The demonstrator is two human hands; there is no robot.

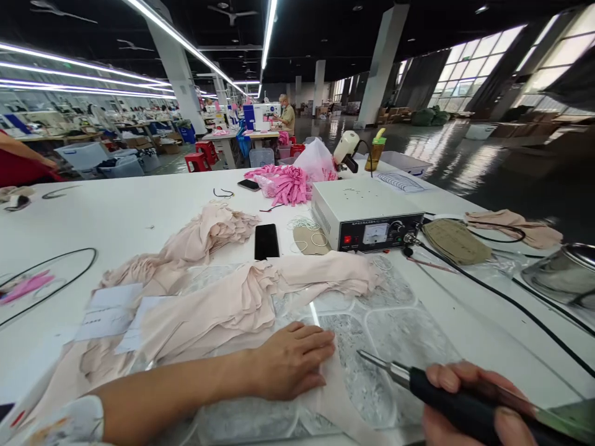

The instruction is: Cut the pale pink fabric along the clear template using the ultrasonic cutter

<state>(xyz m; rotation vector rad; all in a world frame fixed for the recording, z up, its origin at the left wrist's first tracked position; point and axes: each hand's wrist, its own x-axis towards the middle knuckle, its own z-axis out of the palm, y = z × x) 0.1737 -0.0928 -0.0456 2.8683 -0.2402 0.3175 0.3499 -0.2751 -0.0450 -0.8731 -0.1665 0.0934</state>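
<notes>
My left hand lies flat, fingers together and stretched out, pressing a strip of pale pink fabric onto a scratched glass plate. My right hand is wrapped round the black handle of a pen-like cutting tool; its metal tip points left, just right of my left fingertips. A black cable runs from the tool's side to a white control box. A pile of pale pink fabric pieces lies just beyond my left hand.
A black phone lies by the fabric, with a second phone farther back. Bright pink pieces and a plastic bag sit behind the box. Olive fabric and a metal bowl are at right. A person sits sewing far back.
</notes>
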